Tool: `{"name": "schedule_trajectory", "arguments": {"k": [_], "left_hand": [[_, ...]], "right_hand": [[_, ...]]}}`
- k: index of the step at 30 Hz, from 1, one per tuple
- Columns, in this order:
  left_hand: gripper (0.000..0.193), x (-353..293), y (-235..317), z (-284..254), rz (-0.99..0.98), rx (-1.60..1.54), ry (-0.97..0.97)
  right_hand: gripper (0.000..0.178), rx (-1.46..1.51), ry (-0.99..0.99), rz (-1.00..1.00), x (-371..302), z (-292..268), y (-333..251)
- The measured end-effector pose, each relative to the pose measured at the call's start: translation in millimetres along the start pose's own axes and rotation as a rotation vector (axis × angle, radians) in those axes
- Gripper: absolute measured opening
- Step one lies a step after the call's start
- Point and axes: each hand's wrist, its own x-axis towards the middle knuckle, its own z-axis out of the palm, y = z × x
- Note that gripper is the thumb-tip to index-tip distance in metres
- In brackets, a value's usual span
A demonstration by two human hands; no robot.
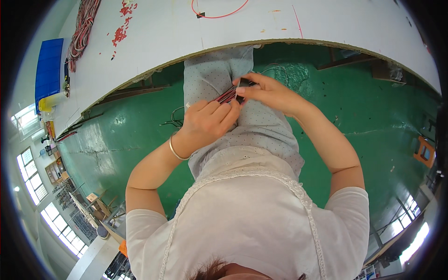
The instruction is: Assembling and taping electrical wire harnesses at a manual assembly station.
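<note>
Over my lap, a bundle of thin red and black wires [226,96] runs between my two hands. My left hand [208,120] is closed in a fist around the bundle's left part, with a bangle at its wrist. Thumb and fingers of my right hand [273,94] pinch a small black piece [241,91] on the bundle. Whether this piece is tape or a connector I cannot tell. Loose wire ends hang past my legs on both sides. The fingers hide part of the bundle.
The white tabletop [158,39] curves across in front of me. A coil of red, black and white wire [84,30], red scraps [120,33] and a red wire loop [219,16] lie on it. A blue bin [49,67] is at far left, an orange stool [424,151] at right on green floor.
</note>
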Motion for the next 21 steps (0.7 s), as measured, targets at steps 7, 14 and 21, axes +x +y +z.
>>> {"name": "schedule_trajectory", "arguments": {"k": [7, 14, 21], "left_hand": [[0.008, -2.2, 6.4, -1.6, -0.093, -0.083, -0.022], [0.022, -5.5, -18.2, -2.9, -1.037, -1.61, -0.481], [0.024, 8.5, -12.5, 1.2, -0.949, -1.673, -0.544]], "right_hand": [[0.044, 0.125, 0.075, -0.129, 3.0, -7.6, 1.2], [0.063, 0.051, 0.019, -0.404, -30.6, -10.5, -27.4], [0.071, -0.553, 0.119, -0.739, -42.7, -7.8, -21.3]]}}
